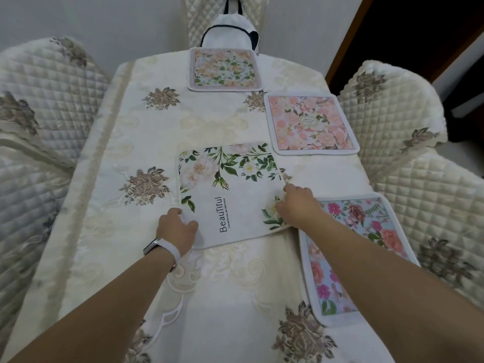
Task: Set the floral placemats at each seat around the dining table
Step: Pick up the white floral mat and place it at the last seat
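Note:
A white placemat [230, 189] with green leaves and the word "Beautiful" lies slightly askew in the middle of the table. My left hand [178, 227] grips its near left corner and my right hand [298, 203] grips its right edge. A pale peach floral placemat [224, 69] lies at the far end seat. At the far right seat lies a pink floral placemat [310, 124]. A blue placemat [358, 255] with pink roses lies at the near right seat, partly under my right forearm and under the white mat's corner.
The cream tablecloth [136, 142] with embroidered brown flowers covers the table. Quilted chair covers stand at the left [39, 106], right [387, 106] and far end [199, 19]. A white bag [230, 32] with dark straps sits on the far chair.

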The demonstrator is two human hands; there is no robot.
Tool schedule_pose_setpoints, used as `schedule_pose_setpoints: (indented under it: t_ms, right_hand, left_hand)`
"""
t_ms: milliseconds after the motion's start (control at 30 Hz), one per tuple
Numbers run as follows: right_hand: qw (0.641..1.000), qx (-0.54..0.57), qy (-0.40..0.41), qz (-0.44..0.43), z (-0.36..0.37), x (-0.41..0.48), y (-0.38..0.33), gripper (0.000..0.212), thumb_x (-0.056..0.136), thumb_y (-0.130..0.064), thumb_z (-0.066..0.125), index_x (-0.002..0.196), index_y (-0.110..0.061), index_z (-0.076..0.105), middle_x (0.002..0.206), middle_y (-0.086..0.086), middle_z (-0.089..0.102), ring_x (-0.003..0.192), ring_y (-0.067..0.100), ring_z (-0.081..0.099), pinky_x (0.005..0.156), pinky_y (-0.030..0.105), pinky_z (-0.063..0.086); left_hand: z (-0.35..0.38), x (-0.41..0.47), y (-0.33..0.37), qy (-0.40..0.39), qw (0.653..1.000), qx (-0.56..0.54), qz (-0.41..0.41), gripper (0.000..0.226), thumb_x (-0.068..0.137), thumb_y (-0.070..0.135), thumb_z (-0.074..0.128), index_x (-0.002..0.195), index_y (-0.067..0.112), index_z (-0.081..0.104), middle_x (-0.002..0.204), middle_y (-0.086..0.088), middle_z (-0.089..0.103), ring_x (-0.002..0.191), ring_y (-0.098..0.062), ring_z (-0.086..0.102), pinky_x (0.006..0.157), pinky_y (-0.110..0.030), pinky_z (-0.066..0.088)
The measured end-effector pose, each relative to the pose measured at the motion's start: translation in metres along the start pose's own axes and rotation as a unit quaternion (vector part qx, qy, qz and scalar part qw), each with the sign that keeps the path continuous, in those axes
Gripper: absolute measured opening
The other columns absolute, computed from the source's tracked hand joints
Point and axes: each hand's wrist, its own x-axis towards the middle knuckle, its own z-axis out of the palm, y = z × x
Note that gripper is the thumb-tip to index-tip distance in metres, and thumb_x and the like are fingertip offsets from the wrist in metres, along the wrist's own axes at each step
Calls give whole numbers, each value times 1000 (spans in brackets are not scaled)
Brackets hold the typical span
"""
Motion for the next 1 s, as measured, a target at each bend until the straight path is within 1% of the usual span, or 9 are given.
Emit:
schedule_pose_setpoints:
  t_ms: [133,300,400,500,567,667,767,900,1000]
  right_hand:
    - [995,83,26,42,16,10,-5,55,88,-24,56,138,-7,41,134,15,52,124,34,44,97,44,43]
    - [985,145,73,59,25,14,-8,54,82,-18,52,135,-9,46,126,14,56,118,36,51,103,48,43]
    - [974,204,71,60,25,16,-11,56,75,-14,47,131,-11,51,122,10,63,117,33,54,110,50,39]
    - [956,281,66,52,22,9,-18,44,78,-6,48,121,-12,56,108,8,67,96,29,65,81,39,55]
    - [948,307,67,46,22,2,-21,38,81,-2,50,117,-13,57,103,5,68,85,25,66,61,28,48]
    - [934,348,59,60,24,-13,-27,37,83,-4,57,119,-12,54,100,5,66,85,24,65,70,35,56]
    - [929,364,28,66,30,-34,-33,31,84,-3,56,113,-13,53,94,4,64,84,25,64,74,41,58]
    - [930,365,1,54,38,-68,-34,22,85,-3,53,104,-15,54,85,-2,59,77,17,59,72,37,55]
    - [925,377,-19,44,38,-96,-33,20,86,-2,53,103,-13,55,88,2,61,74,14,57,62,31,51]
  left_hand:
    - [7,10,1,34,997,-55,-35,49,85,21,60,129,6,46,124,-19,50,102,-37,54,83,-39,46]
    - [4,15,-1,49,994,-91,-34,22,83,14,57,104,8,54,106,-15,60,87,-32,59,71,-36,48]
    - [2,12,0,40,995,-93,-24,16,85,11,56,100,7,53,96,-11,60,81,-28,55,66,-32,41]
    - [-6,6,0,40,994,-104,-18,12,87,8,54,98,9,50,82,-2,55,78,-25,51,60,-30,35]
    - [-12,0,-4,46,993,-111,-13,11,87,8,53,97,10,49,80,1,54,78,-25,51,61,-30,36]
    - [-22,-13,-17,48,992,-116,-6,11,87,8,54,98,10,50,87,-5,58,81,-27,54,68,-33,40]
    - [-30,-35,-30,55,991,-121,0,9,88,7,52,95,9,49,84,-7,57,76,-25,52,59,-32,39]
    - [-40,-72,-50,55,989,-137,-7,7,89,5,50,94,10,49,85,-7,60,73,-24,54,57,-31,39]
    - [-50,-102,-65,51,988,-148,-16,9,90,6,51,91,15,49,88,-8,63,77,-27,59,59,-34,45]
